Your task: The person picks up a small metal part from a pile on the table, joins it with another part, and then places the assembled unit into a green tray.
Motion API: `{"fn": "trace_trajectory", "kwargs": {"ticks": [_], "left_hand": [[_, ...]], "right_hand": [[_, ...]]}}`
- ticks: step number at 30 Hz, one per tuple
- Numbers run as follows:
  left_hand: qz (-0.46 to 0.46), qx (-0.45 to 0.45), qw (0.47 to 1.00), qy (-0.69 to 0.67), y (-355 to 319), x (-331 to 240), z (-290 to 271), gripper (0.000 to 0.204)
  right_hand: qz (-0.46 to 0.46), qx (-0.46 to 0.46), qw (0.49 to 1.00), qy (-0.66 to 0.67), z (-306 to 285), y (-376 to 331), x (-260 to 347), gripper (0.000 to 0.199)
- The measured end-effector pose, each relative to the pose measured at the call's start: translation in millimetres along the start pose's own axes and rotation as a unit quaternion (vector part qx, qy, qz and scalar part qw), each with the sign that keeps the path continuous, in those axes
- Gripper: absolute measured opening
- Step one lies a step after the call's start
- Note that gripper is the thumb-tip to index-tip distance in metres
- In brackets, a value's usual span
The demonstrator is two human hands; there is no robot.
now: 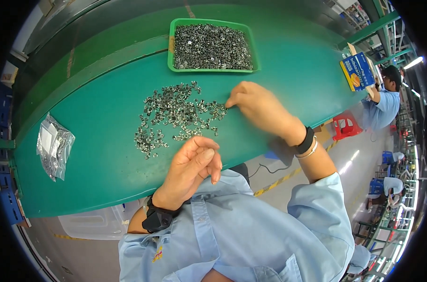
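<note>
Sorting small metal clips on the green worktop.

The right hand reaches to about one o'clock, its fingers pinched together at the right edge of the loose pile of metal clips spread mid-worktop; whether they grip a clip I cannot tell. The left hand hovers near six o'clock, fingers curled loosely, seemingly empty. A green tray heaped with clips sits at twelve, a clear bag at nine. A careless sweep could scatter clips off the near edge, I'd judge.
</note>
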State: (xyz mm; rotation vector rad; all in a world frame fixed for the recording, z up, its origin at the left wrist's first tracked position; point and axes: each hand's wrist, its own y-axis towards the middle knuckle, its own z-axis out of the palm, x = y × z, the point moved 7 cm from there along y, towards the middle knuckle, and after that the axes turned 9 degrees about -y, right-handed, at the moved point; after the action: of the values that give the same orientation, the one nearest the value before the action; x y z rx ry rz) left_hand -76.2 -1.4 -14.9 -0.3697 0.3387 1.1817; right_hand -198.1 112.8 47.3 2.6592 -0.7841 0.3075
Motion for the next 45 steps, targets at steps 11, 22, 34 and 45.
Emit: {"fn": "trace_trajectory", "kwargs": {"ticks": [11,22,34,45], "left_hand": [[0.012,-0.004,1.000,0.008,0,0,3,0.014],[0.030,-0.012,0.999,0.031,2,0,3,0.016],[0.047,-0.058,0.994,0.080,1,1,9,0.019],[0.038,-0.038,0.996,0.071,-2,5,17,0.018]], "right_hand": [[0.049,-0.006,0.999,0.008,4,-6,-2,0.015],[0.066,-0.010,0.997,0.042,4,-15,0,0.013],[-0.029,-0.139,0.984,0.106,-13,-32,71,0.021],[0.029,-0.183,0.966,0.180,-9,-45,71,0.019]]}}
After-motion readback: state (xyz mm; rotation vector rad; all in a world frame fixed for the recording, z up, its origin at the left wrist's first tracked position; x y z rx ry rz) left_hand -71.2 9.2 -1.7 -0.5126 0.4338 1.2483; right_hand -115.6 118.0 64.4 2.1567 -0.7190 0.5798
